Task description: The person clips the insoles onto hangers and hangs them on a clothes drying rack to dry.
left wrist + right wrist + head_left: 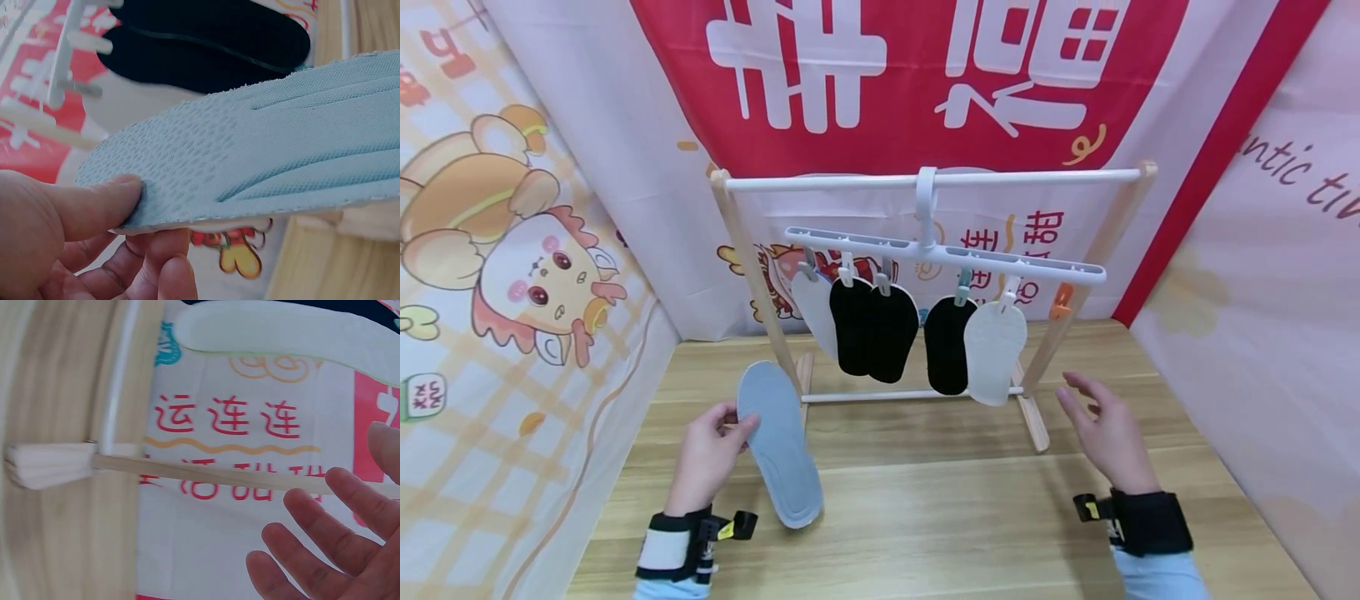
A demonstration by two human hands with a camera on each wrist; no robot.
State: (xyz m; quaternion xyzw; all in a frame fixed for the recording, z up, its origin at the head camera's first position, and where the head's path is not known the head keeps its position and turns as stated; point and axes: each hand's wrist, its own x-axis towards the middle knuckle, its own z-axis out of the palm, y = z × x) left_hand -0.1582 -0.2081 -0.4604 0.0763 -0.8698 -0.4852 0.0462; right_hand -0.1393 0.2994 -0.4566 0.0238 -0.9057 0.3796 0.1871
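My left hand (709, 454) pinches a light blue-grey insole (782, 454) by its edge near one end, thumb on the top face. In the left wrist view the dimpled, ridged surface of that insole (269, 131) fills the middle. To the right of the rack is my right hand (1108, 433), fingers relaxed and holding nothing. A white clip hanger (880, 244) hangs from the rack's top bar. Clipped along it are three black insoles (892, 337), a white insole (995, 354) toward the right and a pale one (814, 308) at the left.
The drying rack (1108, 237) has wooden legs and white bars and stands on a wood-grain table (917, 517). An orange clip (1062, 302) at the hanger's right end holds nothing. Printed cloth walls (512, 275) enclose the back and sides.
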